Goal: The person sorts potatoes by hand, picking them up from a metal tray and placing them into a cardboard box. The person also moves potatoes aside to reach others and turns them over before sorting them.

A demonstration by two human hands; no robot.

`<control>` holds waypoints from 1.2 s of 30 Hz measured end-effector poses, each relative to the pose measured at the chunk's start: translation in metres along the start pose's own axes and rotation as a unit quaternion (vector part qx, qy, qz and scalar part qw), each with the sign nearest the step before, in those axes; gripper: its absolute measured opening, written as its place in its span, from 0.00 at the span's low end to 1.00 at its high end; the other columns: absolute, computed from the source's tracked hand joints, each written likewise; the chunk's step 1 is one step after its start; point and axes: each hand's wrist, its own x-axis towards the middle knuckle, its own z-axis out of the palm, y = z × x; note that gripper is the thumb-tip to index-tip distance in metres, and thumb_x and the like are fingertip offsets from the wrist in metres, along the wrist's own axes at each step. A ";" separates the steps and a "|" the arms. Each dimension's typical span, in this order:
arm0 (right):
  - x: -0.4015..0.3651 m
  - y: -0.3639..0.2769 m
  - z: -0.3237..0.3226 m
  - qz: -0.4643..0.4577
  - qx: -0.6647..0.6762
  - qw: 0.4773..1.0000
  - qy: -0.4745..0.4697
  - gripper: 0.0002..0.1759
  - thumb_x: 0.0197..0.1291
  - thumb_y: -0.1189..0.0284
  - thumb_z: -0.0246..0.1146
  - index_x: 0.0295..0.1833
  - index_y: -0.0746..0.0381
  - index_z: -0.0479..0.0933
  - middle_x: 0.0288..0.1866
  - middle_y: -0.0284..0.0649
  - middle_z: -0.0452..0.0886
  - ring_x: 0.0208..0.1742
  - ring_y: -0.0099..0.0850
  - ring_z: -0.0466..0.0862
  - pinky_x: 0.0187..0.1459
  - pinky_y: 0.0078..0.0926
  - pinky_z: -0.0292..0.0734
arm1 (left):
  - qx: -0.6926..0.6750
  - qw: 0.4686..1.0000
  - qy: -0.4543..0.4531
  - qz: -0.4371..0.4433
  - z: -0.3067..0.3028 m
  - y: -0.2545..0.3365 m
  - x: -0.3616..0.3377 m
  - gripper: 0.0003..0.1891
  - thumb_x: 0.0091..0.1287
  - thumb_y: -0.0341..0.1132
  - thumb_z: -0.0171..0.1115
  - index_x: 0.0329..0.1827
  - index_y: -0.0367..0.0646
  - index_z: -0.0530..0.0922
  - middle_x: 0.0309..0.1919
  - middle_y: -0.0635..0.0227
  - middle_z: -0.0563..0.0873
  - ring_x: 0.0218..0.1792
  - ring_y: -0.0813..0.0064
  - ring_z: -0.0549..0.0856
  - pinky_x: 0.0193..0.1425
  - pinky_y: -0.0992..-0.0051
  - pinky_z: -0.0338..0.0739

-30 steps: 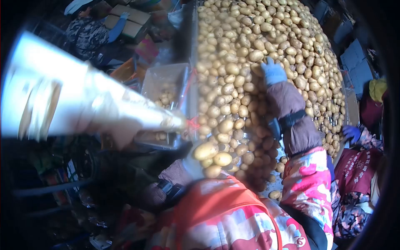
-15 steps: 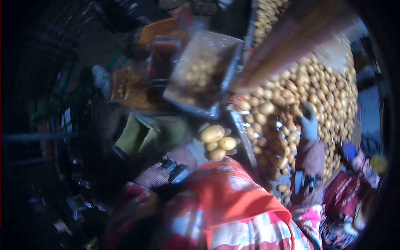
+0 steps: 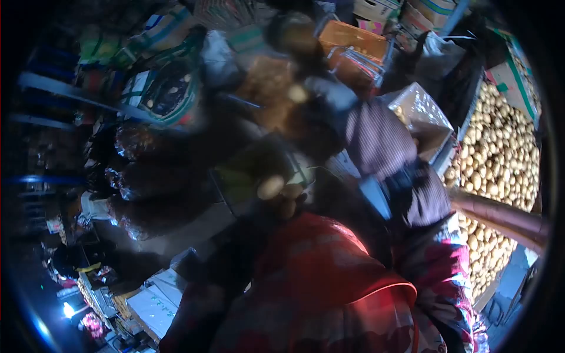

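Deep shadow hides most of my left hand, low in front of my red apron (image 3: pixel 329 259). Several potatoes (image 3: pixel 271 187) rest in it, over a green box (image 3: pixel 241 176). My right hand (image 3: pixel 332 97), in a pale grey glove with a striped sleeve, reaches across to the left, its fingers smeared by motion. A single blurred potato (image 3: pixel 297 93) shows just beyond its fingertips, above an open brown box (image 3: pixel 265 82).
A big heap of potatoes (image 3: pixel 494 153) lies on the right, crossed by a brown pole (image 3: pixel 500 217). Beside my right sleeve stands a plastic-lined box (image 3: pixel 432 117) with potatoes. Farther back is an orange crate (image 3: pixel 353 41). Dark, shiny bags (image 3: pixel 153 182) line the left.
My view has turned left, away from the heap. My right hand has left the potato heap and swung over to the boxes. My left hand still carries potatoes, now in darker shadow.
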 end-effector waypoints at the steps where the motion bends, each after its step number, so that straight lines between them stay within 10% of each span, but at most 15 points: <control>1: 0.019 0.001 0.012 -0.011 -0.064 0.998 0.000 0.31 0.51 0.71 0.65 0.64 0.61 0.75 0.53 0.48 0.80 0.49 0.37 0.80 0.48 0.32 0.77 | 0.022 0.991 0.100 0.082 0.023 0.002 -0.011 0.13 0.77 0.43 0.55 0.52 0.44 0.78 0.41 0.72 0.80 0.41 0.71 0.81 0.46 0.73 0.80; 5: 0.037 0.005 0.035 -0.066 -0.231 0.971 0.007 0.29 0.54 0.71 0.64 0.64 0.60 0.76 0.55 0.47 0.80 0.53 0.39 0.79 0.52 0.34 0.77 | 0.040 0.917 0.276 0.287 0.023 0.037 -0.011 0.10 0.74 0.42 0.57 0.47 0.46 0.79 0.35 0.70 0.81 0.35 0.71 0.81 0.42 0.70 0.81; 11: -0.126 0.005 -0.046 -0.110 -0.306 0.941 0.095 0.26 0.57 0.72 0.63 0.64 0.59 0.76 0.59 0.47 0.80 0.59 0.43 0.79 0.58 0.37 0.76 | -0.065 0.933 0.136 0.327 0.023 0.171 0.054 0.05 0.66 0.35 0.59 0.40 0.45 0.76 0.28 0.68 0.80 0.31 0.65 0.81 0.41 0.60 0.82; 14: -0.225 0.014 -0.081 -0.052 -0.386 0.893 0.224 0.25 0.59 0.72 0.63 0.64 0.58 0.77 0.60 0.47 0.80 0.62 0.44 0.78 0.61 0.39 0.76 | 0.083 0.893 0.326 0.298 0.009 0.255 0.106 0.16 0.68 0.40 0.59 0.55 0.44 0.79 0.45 0.60 0.85 0.46 0.58 0.85 0.55 0.57 0.82; 16: -0.294 0.030 -0.093 0.049 -0.443 0.837 0.317 0.24 0.60 0.72 0.63 0.64 0.57 0.77 0.61 0.47 0.80 0.65 0.45 0.78 0.63 0.40 0.76 | 0.184 0.920 0.296 0.177 0.017 0.239 0.183 0.18 0.70 0.42 0.58 0.59 0.44 0.77 0.50 0.59 0.84 0.47 0.60 0.85 0.55 0.60 0.82; 18: -0.345 0.112 -0.096 0.211 -0.388 0.815 0.375 0.23 0.59 0.73 0.63 0.63 0.58 0.77 0.60 0.47 0.81 0.66 0.45 0.77 0.65 0.40 0.74 | 0.258 0.933 0.249 0.043 0.017 0.194 0.229 0.21 0.71 0.44 0.57 0.62 0.44 0.76 0.54 0.57 0.83 0.48 0.61 0.85 0.54 0.62 0.82; 21: -0.369 0.187 -0.094 0.179 -0.507 0.648 0.539 0.21 0.56 0.68 0.66 0.57 0.55 0.78 0.62 0.45 0.78 0.66 0.51 0.75 0.65 0.52 0.70 | 0.349 0.898 0.147 -0.225 0.011 0.065 0.249 0.25 0.74 0.47 0.56 0.68 0.43 0.74 0.61 0.55 0.81 0.49 0.64 0.86 0.54 0.66 0.82; 24: -0.399 0.204 -0.089 0.210 -0.494 0.623 0.569 0.30 0.56 0.61 0.67 0.65 0.54 0.76 0.68 0.45 0.75 0.70 0.54 0.70 0.68 0.62 0.63 | 0.406 0.795 0.057 -0.446 0.033 -0.061 0.226 0.29 0.76 0.50 0.55 0.74 0.43 0.72 0.68 0.53 0.79 0.50 0.67 0.86 0.54 0.70 0.82; 36: -0.593 0.255 -0.008 0.308 -0.398 0.582 0.639 0.26 0.56 0.61 0.67 0.61 0.54 0.78 0.66 0.45 0.75 0.69 0.51 0.71 0.72 0.59 0.59 | 0.600 0.626 0.027 -0.497 0.062 -0.370 0.212 0.30 0.80 0.55 0.45 0.73 0.42 0.71 0.61 0.53 0.84 0.48 0.61 0.89 0.50 0.70 0.86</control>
